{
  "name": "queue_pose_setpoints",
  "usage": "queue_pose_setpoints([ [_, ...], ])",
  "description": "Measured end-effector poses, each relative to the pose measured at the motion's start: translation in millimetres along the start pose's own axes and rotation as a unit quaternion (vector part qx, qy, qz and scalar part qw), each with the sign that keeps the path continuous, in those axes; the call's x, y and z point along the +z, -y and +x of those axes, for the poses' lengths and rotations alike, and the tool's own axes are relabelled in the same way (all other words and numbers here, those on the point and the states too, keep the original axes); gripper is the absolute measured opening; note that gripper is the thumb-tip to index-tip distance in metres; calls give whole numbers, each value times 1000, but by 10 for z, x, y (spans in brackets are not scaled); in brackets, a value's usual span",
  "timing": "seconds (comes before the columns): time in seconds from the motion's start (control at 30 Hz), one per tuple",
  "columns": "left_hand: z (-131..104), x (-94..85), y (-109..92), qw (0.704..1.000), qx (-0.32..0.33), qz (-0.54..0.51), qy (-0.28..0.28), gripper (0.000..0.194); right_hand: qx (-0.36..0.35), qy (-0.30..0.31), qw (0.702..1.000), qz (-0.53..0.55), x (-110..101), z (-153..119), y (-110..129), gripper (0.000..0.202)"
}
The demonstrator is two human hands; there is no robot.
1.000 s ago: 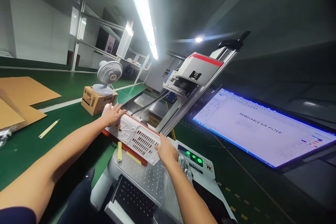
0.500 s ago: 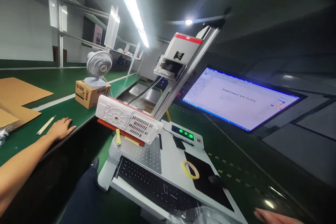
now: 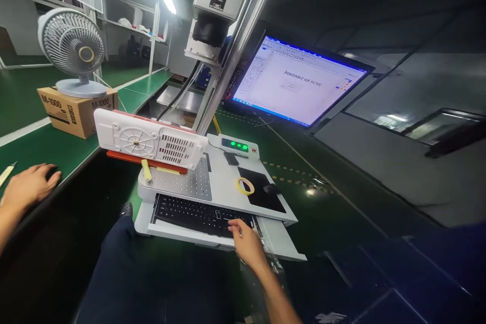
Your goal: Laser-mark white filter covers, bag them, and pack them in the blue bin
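Note:
My left hand (image 3: 33, 186) lies palm down with fingers stretched out on the green tabletop (image 3: 79, 154), by its edge. A pale yellow cutter-like tool (image 3: 6, 174) lies just beyond it, not held. Over the right part of the black keyboard (image 3: 190, 216) is my right hand (image 3: 245, 243), its fingers bent and index finger and thumb slightly apart; nothing shows between them. Whether a fingertip presses a key is unclear. Above the keyboard tray, a white slotted plastic housing (image 3: 148, 139) stands tilted on an orange-red support (image 3: 125, 158) over the perforated metal plate (image 3: 182, 182).
A marking machine head (image 3: 212, 15) hangs on a metal column. The monitor (image 3: 299, 81) reads "REMOVABLE AIR FILTER". Yellow tape (image 3: 244, 187) and a mouse (image 3: 271, 189) lie at the mouse pad (image 3: 261, 197). A fan (image 3: 72, 45) stands on a cardboard box (image 3: 76, 116). Clear plastic hangs below my right hand.
My right hand has come in from the lower right to the keyboard. The view has shifted closer and to the right; my left hand still rests on the tabletop.

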State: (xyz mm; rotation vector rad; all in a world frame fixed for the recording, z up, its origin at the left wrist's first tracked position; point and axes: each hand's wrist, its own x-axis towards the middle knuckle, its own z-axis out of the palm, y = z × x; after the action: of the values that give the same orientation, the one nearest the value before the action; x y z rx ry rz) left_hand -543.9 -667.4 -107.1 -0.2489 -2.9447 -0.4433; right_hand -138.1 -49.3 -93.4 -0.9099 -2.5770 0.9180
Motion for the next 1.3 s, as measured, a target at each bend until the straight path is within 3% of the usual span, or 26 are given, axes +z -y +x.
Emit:
queue_pose_setpoints([
  [0.1, -38, -62, -115, 998, -17, 64, -3, 83, -7, -37, 999, 3, 374, 218, -109, 31],
  [0.27, -122, -163, -281, 997, -12, 81, 1, 74, -25, -74, 997, 9, 589, 298, -244, 37],
  [0.4, -180, -205, -368, 996, -10, 88, -17, 68, -27, -61, 998, -7, 638, 306, -368, 50],
  [0.57, -186, -197, -402, 994, -27, 107, -16, 63, 10, -1, 994, -107, 701, 425, -487, 57],
  [0.97, -186, -154, -366, 994, -25, 101, -26, 61, 53, 57, 987, -140, 634, 511, -410, 57],
  [1.3, -191, -169, -361, 994, -17, 102, -26, 62, -2, -19, 1000, 4, 689, 533, -546, 52],
])
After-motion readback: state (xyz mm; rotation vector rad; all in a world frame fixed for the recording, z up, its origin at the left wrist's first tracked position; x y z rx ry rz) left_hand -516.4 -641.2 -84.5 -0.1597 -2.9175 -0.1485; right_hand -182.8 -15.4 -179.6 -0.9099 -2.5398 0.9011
